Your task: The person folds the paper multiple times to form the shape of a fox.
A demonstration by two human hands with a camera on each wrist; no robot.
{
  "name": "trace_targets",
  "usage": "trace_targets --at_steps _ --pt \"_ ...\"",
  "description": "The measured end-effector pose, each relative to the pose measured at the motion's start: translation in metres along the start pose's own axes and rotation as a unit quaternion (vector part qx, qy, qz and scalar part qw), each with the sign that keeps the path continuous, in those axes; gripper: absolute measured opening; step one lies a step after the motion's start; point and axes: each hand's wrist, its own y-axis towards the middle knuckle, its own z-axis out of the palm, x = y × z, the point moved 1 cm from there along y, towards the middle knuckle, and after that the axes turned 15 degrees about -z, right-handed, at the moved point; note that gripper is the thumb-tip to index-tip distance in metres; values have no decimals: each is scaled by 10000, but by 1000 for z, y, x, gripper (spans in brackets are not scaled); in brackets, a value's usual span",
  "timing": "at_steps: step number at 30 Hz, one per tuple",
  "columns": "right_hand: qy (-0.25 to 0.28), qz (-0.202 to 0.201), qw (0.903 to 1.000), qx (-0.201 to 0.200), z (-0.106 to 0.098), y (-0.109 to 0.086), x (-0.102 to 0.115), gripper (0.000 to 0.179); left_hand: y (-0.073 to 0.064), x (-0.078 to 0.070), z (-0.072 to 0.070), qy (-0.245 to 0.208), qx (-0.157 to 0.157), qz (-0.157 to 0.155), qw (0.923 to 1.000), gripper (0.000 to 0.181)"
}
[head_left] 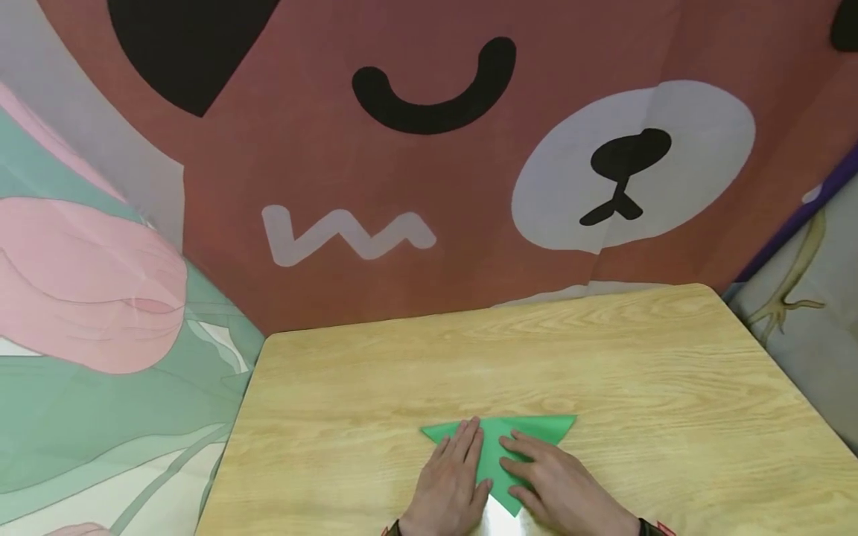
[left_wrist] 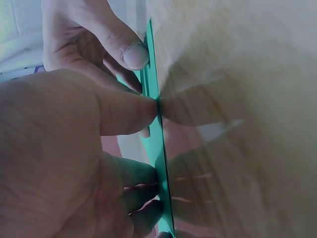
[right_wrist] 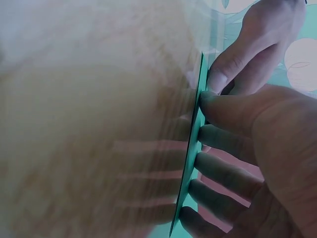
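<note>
A sheet of green paper [head_left: 492, 445], folded into a triangle, lies on the wooden table with its long edge at the far side and a point towards the person. My left hand [head_left: 452, 480] rests on its left half, fingers straight and close together. On the right half, my right hand [head_left: 550, 476] touches the paper with spread fingertips. Seen edge-on in the left wrist view, the green paper [left_wrist: 157, 141] lies flat beneath both hands. The right wrist view shows the right thumb and fingers along the paper's edge [right_wrist: 199, 116]. Both hands cover parts of the sheet.
The light wooden table [head_left: 375, 372] has a glossy top that reflects the hands. Behind it hangs a brown cloth with a bear face [head_left: 456, 171]. At the left is a green and pink printed cloth [head_left: 87, 290]; a grey printed one [head_left: 804, 335] hangs right.
</note>
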Motion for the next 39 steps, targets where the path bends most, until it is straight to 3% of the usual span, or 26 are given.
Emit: trace_targets --at_steps 11,20,27,39 --pt "230 240 9994 81 -3 3 0 35 -4 6 -3 -121 46 -184 9997 69" --pt "443 419 9979 221 -6 5 -1 37 -8 12 -3 -513 70 -333 9981 68" --pt "714 498 9957 316 -6 5 -2 37 -14 18 -3 -494 246 -626 9965 71" --pt "1070 624 9915 407 -5 5 -4 39 -21 31 0 -381 -11 -942 9948 73"
